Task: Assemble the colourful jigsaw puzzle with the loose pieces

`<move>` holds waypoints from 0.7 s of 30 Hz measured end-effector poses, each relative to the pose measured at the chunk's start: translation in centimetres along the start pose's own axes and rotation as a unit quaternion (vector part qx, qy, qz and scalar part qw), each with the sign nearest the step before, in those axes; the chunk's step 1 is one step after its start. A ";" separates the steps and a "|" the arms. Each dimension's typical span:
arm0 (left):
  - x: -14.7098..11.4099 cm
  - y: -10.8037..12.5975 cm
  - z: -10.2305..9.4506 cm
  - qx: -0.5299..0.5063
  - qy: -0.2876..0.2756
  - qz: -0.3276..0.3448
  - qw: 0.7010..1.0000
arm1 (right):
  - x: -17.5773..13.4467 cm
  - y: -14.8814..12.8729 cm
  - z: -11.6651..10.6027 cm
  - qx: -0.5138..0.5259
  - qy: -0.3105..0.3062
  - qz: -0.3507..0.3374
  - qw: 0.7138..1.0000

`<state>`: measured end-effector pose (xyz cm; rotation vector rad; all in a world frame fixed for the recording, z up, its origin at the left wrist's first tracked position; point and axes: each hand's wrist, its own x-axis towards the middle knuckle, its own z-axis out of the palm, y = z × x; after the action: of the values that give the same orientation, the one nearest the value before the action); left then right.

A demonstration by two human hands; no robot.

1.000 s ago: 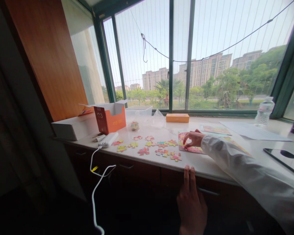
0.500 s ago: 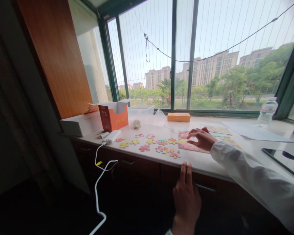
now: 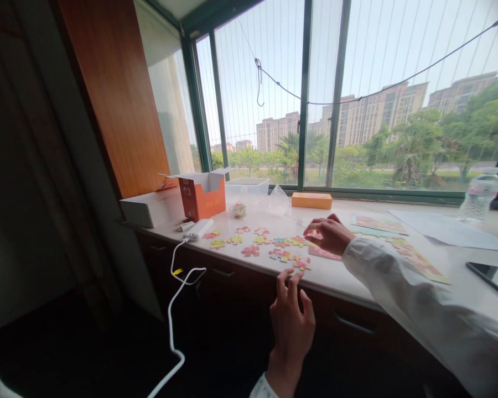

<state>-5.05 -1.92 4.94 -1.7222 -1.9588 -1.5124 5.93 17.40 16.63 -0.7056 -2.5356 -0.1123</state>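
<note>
My left hand [image 3: 292,315] is at the counter's front edge with its fingers apart, holding nothing. Its fingertips are close to a pink and yellow puzzle piece [image 3: 302,263]. Over the left part of a colourful puzzle board [image 3: 324,253] hovers my right hand [image 3: 330,235], fingers bent and thumb apart from them, with nothing visible in its grasp. It covers much of the board. Left of both hands, several loose puzzle pieces lie spread out, among them a red one [image 3: 250,251] and a yellow one [image 3: 234,240].
An orange open box [image 3: 203,198], a clear plastic tub [image 3: 249,190], a plastic bag [image 3: 278,202] and a small orange box [image 3: 311,200] stand toward the window. A white charger [image 3: 200,229] trails a cable. Rightward are picture boards [image 3: 379,224], paper [image 3: 452,232], a bottle [image 3: 480,193] and a tablet [image 3: 492,279].
The view has turned a little left. My left hand has moved left toward the pieces and its fingers have spread. My right hand has shifted left across the board.
</note>
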 end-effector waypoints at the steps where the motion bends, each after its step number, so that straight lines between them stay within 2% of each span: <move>1: 0.1 -0.9 -0.7 0.007 0.019 -0.012 1.000 | 0.3 -1.0 0.2 0.004 -0.006 -0.008 1.000; 6: 1.7 -6.2 -5.1 0.036 0.111 -0.053 0.992 | 0.5 -7.1 2.0 0.010 -0.026 -0.021 0.999; 11: 5.0 -10.2 -8.4 0.077 0.170 -0.088 0.978 | 1.3 -12.1 4.7 0.028 -0.044 -0.026 0.998; 15: 7.7 -12.5 -9.7 0.126 0.175 -0.111 0.970 | 4.0 -14.2 6.3 0.026 -0.049 -0.025 0.998; 21: 9.6 -14.4 -11.0 0.185 0.124 -0.161 0.962 | 8.5 -16.2 8.6 0.026 -0.069 -0.033 0.997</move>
<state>-25.25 -1.23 8.30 -1.0543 -2.2777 -1.2603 -12.32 9.16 14.18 -0.6293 -2.6845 -0.0201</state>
